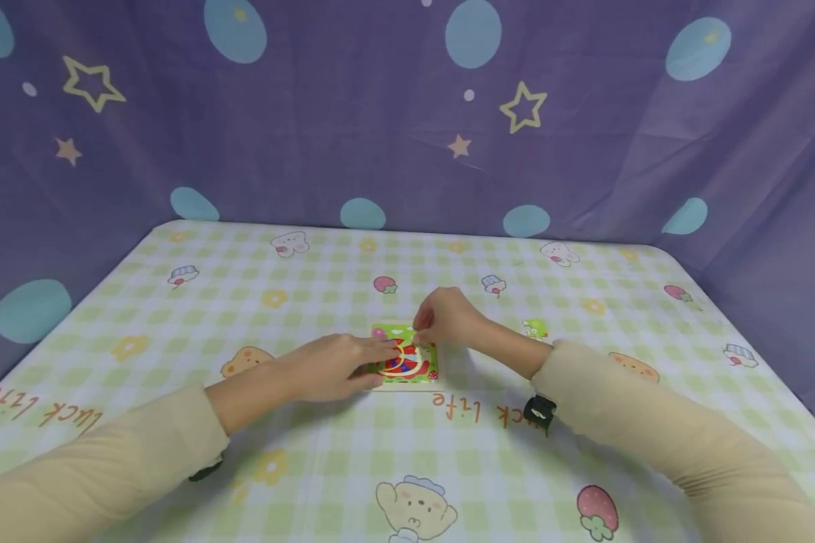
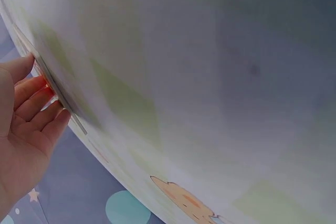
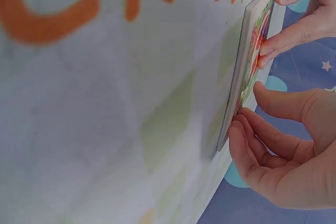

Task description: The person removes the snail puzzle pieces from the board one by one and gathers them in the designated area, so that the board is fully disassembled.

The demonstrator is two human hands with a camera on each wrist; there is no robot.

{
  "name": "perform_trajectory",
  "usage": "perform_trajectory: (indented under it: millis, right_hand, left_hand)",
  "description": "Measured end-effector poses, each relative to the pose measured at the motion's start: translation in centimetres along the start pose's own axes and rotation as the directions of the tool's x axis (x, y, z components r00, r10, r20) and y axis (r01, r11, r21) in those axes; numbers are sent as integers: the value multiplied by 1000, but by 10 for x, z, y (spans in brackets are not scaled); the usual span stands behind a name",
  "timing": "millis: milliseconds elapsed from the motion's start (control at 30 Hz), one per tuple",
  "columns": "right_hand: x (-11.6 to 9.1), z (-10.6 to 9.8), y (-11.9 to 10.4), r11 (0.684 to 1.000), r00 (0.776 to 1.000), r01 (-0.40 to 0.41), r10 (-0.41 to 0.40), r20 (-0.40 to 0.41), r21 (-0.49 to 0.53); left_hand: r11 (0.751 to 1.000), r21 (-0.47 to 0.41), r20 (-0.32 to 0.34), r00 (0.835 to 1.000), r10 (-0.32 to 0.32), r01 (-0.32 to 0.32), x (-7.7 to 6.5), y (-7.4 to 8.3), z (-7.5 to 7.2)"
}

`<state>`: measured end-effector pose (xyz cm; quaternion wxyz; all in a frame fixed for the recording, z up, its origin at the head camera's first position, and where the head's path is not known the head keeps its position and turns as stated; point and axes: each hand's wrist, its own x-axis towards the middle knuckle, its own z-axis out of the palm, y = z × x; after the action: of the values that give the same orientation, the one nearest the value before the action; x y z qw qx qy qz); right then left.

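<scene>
A small flat puzzle board (image 1: 407,369) with a pale rim and a green and red picture lies mid-table. My left hand (image 1: 342,366) rests on its left part, fingers mostly straight on the picture. In the left wrist view, that hand's thumb (image 2: 23,66) touches the board's edge (image 2: 58,90). My right hand (image 1: 448,317) is at the board's far right corner with bent fingers. The right wrist view shows its thumb (image 3: 281,100) over the picture and its other fingers by the board's edge (image 3: 236,87). Whether anything is between those fingertips is hidden.
A small green piece with a cartoon print (image 1: 535,329) lies right of the board, partly behind my right forearm. The checked tablecloth (image 1: 312,286) has printed animals, strawberries and lettering. A purple curtain (image 1: 380,113) hangs behind the table's far edge.
</scene>
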<state>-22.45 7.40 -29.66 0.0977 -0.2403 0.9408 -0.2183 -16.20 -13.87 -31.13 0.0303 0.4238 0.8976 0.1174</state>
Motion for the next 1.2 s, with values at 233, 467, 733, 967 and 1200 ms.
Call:
perform_trajectory:
  millis: [233,467,733,967,1200]
  right_hand:
    - [-1,2,-3,999,999,-37,37,11,-18]
    - [3,3,-3,994,995,-89,92,34,-71]
    - [6,2,-5,993,993,-110,111,30,-49]
    - [2,-1,-5,987,989,-145,144,20,68]
    - [3,2,-1,960,986,-164,166,12,228]
  left_hand:
    - [1000,-6,21,1000,-7,7,2,1,-3]
    - [1000,0,39,999,-7,7,3,2,-3]
    - [1000,3,25,1000,5,-5,3,2,-5]
    - [1000,2,33,999,0,0,3,2,-5]
    - [1000,-9,43,999,-11,12,3,3,-6]
